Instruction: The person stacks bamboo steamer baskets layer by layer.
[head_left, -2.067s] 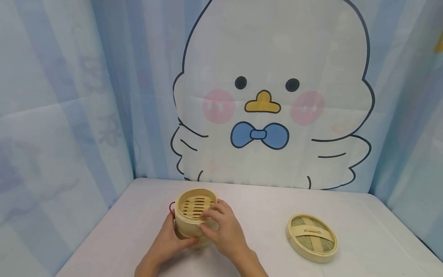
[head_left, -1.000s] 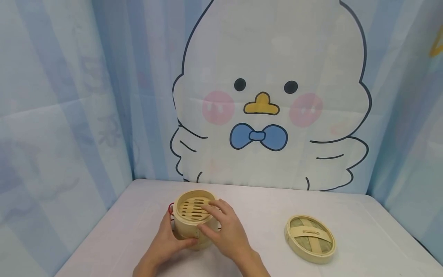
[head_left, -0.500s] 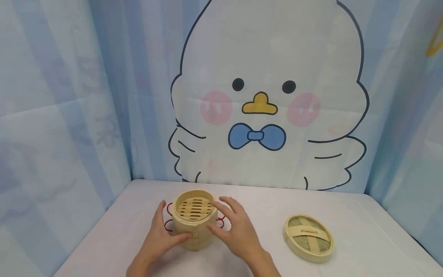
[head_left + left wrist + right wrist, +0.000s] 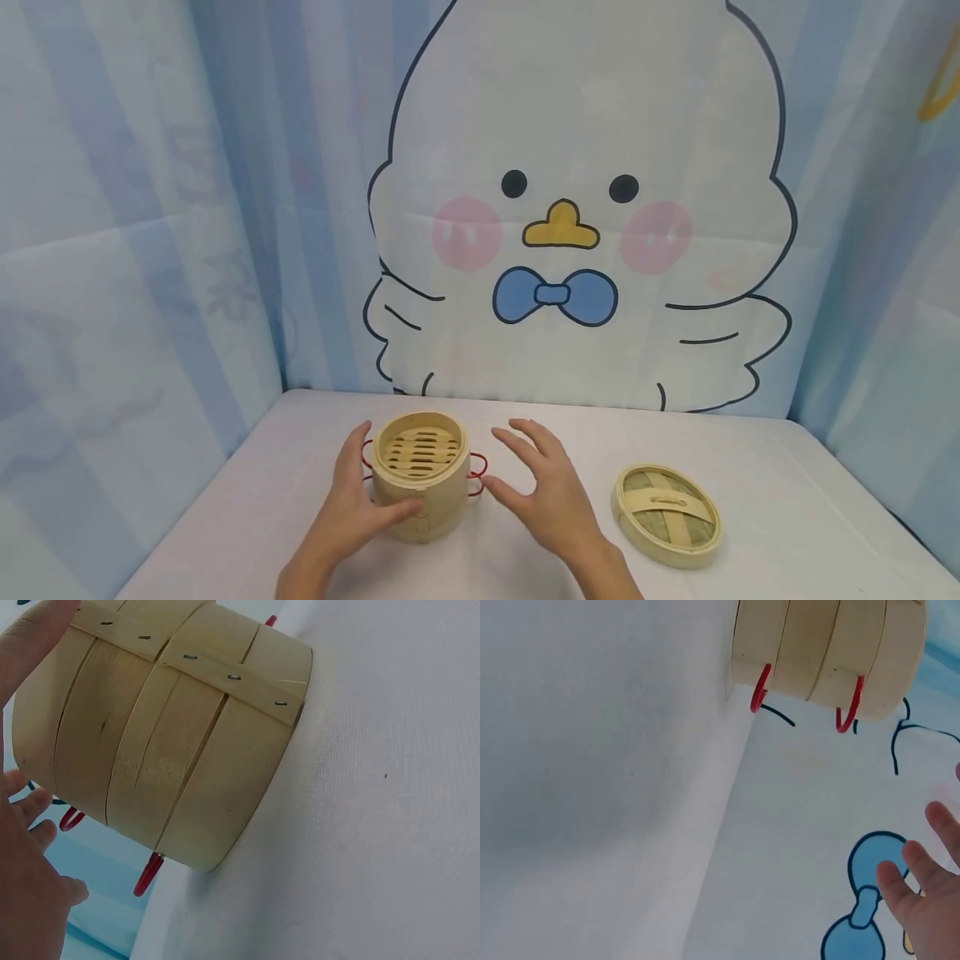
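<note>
Two stacked bamboo steamer baskets [image 4: 444,502] stand upright on the table, a slatted floor showing inside the upper one. Red loops [image 4: 477,465] stick out at their sides. My left hand [image 4: 341,515] is spread around the left side, its thumb across the front; in the left wrist view its fingers [image 4: 45,834] stand apart from the wall, and whether the thumb touches is unclear. To the right of the stack, my right hand [image 4: 553,498] hovers with parted fingers, holding nothing. The right wrist view shows a gap between that hand [image 4: 934,907] and the baskets [image 4: 821,645].
A round woven bamboo lid [image 4: 667,518] with a strap handle lies on the white table [image 4: 247,517], right of my right hand. Behind the table hangs a cloth [image 4: 570,350] printed with a cartoon bird, and pale blue curtains flank both sides.
My right hand has come off the upper basket and moved right. The left hand has loosened, its fingers spreading away from the side. The stacked baskets stay in about the same place.
</note>
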`<action>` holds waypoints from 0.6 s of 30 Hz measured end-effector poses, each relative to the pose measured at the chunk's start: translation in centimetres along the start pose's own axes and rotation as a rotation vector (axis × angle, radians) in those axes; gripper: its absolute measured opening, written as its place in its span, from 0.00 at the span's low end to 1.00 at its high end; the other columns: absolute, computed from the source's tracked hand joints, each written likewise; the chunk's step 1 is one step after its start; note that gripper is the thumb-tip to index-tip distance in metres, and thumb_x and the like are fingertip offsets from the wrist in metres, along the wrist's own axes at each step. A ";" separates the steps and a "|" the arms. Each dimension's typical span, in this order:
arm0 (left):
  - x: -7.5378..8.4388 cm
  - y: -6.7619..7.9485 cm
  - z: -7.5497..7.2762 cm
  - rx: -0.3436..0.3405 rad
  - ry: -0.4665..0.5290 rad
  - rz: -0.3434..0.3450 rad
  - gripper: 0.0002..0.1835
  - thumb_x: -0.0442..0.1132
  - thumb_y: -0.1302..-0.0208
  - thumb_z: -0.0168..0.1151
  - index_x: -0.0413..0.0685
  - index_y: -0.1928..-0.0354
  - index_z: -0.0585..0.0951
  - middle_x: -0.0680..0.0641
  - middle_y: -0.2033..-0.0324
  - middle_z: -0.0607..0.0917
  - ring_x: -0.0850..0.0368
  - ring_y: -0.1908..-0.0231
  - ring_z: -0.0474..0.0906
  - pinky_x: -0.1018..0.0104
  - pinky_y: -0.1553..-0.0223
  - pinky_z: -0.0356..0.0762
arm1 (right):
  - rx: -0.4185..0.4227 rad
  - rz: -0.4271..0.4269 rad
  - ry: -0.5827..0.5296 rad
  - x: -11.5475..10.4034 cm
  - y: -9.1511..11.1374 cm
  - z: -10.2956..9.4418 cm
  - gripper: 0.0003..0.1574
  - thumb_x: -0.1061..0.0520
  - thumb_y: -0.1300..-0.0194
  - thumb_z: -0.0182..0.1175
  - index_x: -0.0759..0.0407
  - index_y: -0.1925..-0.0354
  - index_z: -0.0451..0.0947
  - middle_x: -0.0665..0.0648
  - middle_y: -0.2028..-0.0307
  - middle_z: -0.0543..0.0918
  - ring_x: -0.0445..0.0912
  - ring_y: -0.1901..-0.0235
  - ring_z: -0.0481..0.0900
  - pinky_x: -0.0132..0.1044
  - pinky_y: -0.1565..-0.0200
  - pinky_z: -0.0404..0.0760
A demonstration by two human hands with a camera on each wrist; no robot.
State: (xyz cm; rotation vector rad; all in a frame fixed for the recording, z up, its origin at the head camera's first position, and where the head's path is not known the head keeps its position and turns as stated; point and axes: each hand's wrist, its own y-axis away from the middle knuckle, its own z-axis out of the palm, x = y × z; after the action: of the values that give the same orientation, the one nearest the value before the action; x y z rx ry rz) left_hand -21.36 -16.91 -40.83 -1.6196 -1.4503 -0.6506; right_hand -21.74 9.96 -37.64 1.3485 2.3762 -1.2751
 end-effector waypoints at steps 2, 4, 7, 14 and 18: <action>0.0 0.0 0.2 0.004 -0.002 0.034 0.71 0.55 0.58 0.85 0.44 0.22 0.45 0.32 0.24 0.48 0.33 0.26 0.47 0.31 0.32 0.52 | 0.000 0.020 0.004 0.3 0.2 -0.4 0.34 0.50 0.43 0.77 0.49 0.38 0.81 0.56 0.36 0.75 0.56 0.34 0.69 0.59 0.38 0.72; 0.0 0.1 0.3 0.005 -0.003 0.056 0.70 0.55 0.58 0.84 0.44 0.22 0.45 0.32 0.24 0.49 0.33 0.26 0.46 0.31 0.32 0.51 | 0.006 0.031 0.014 0.6 0.3 -0.8 0.34 0.50 0.43 0.77 0.49 0.38 0.80 0.55 0.35 0.75 0.56 0.34 0.69 0.60 0.38 0.72; 0.1 0.0 0.6 0.009 -0.003 0.090 0.69 0.55 0.57 0.84 0.43 0.22 0.47 0.32 0.24 0.50 0.33 0.26 0.46 0.30 0.32 0.49 | 0.029 0.020 0.028 1.1 0.5 -1.4 0.34 0.51 0.43 0.77 0.49 0.38 0.80 0.55 0.36 0.75 0.57 0.35 0.70 0.61 0.39 0.72; 0.4 0.0 0.9 -0.008 -0.006 0.058 0.69 0.57 0.56 0.83 0.45 0.21 0.46 0.34 0.24 0.50 0.34 0.26 0.46 0.31 0.32 0.49 | 0.075 0.017 0.071 2.3 0.9 -2.6 0.34 0.52 0.43 0.77 0.51 0.39 0.81 0.57 0.37 0.76 0.60 0.36 0.71 0.63 0.41 0.73; 0.6 0.1 0.9 -0.011 -0.006 0.033 0.69 0.58 0.55 0.83 0.46 0.21 0.45 0.35 0.23 0.49 0.34 0.25 0.45 0.31 0.32 0.49 | 0.066 0.061 0.085 2.8 1.0 -3.6 0.35 0.52 0.43 0.76 0.53 0.38 0.80 0.59 0.36 0.75 0.61 0.36 0.70 0.65 0.41 0.72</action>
State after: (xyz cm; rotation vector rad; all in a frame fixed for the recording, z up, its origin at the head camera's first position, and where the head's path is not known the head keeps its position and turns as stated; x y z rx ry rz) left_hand -21.32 -15.86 -40.84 -1.6515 -1.4241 -0.6363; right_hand -21.66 14.59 -37.33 1.5107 2.3474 -1.3155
